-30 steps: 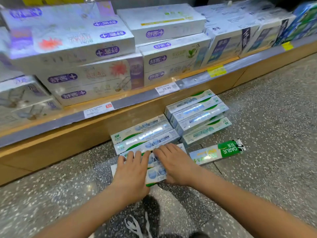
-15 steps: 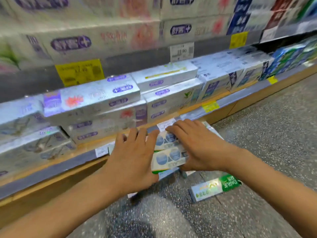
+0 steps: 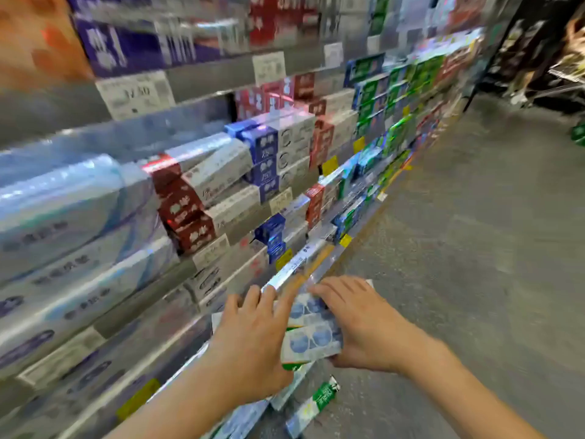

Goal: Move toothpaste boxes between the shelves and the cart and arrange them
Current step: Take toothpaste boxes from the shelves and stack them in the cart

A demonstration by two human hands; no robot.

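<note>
Head view — toothpaste boxes (image 3: 311, 332) clamped between both hands (image 3: 253, 340)

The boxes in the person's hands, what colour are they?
The stacked toothpaste boxes between both hands are white with pale blue circles and green edges, seen in the head view.
</note>
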